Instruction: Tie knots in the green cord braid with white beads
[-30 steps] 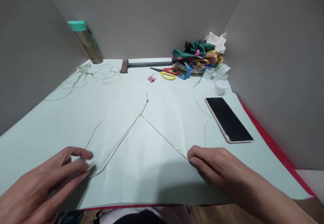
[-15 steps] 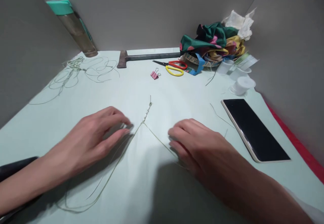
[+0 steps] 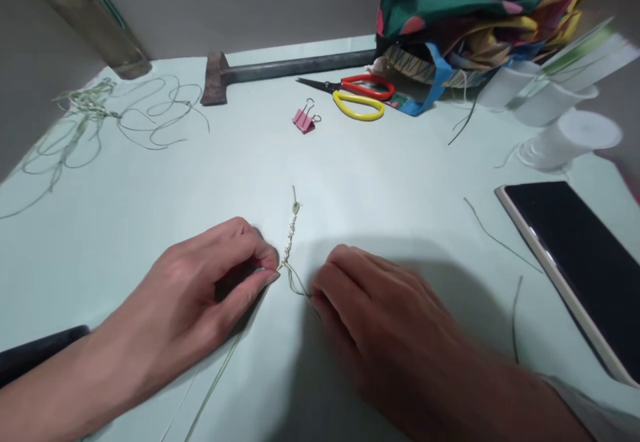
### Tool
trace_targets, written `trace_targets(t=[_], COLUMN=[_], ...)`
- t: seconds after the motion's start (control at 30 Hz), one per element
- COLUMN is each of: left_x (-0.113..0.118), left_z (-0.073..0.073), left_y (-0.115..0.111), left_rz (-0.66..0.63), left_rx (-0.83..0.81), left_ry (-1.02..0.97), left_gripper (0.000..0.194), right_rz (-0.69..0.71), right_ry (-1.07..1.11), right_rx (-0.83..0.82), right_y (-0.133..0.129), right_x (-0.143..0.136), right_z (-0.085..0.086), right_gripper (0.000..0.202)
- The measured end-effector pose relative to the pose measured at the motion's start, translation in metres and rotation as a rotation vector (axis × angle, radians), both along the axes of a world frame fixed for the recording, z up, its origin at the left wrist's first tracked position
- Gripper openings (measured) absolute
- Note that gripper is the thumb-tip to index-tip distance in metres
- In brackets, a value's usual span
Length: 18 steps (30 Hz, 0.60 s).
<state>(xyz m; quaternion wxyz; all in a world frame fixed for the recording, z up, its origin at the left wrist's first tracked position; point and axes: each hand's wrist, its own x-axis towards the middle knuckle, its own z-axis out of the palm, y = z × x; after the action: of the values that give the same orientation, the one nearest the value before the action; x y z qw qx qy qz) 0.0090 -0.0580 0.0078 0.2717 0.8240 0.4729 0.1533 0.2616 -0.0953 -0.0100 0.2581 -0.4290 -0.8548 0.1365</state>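
Note:
A short knotted braid (image 3: 290,234) of pale green cord lies in the middle of the table, its tip pointing away from me. Thin cords fan out from its near end. My left hand (image 3: 220,282) pinches the cords between thumb and forefinger, right beside that end. On the other side, my right hand (image 3: 365,309) has its fingers closed on a cord (image 3: 297,284) that forms a small loop by the braid's end. Long loose cords (image 3: 220,375) trail toward me from under my left hand.
At the back lie a hammer (image 3: 300,65), scissors (image 3: 363,95) and a pink binder clip (image 3: 305,121). A cord tangle (image 3: 90,109) and bottle (image 3: 100,22) are at left. White spools (image 3: 565,139), patterned cloth (image 3: 465,9) and a phone (image 3: 575,262) occupy the right.
The view has come closer to the table. Both hands have moved in toward the braid's near end, the left now pinching the cords there. A small loop now shows on the right side.

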Motion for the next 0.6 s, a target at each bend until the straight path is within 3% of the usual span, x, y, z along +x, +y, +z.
trace_targets(t=[0.4, 0.6], left_x=[-0.011, -0.011], left_z=[-0.009, -0.010], left_y=[-0.003, -0.003], left_rz=[-0.023, -0.015], left_rx=[0.026, 0.067], left_ry=[-0.017, -0.008], left_gripper=[0.012, 0.013], right_rz=[-0.064, -0.009], right_ry=[-0.003, 0.044], right_rx=[0.054, 0.090], right_y=[0.004, 0.003], right_x=[0.000, -0.002], right_z=[0.002, 0.004], right_gripper=[0.037, 0.040])
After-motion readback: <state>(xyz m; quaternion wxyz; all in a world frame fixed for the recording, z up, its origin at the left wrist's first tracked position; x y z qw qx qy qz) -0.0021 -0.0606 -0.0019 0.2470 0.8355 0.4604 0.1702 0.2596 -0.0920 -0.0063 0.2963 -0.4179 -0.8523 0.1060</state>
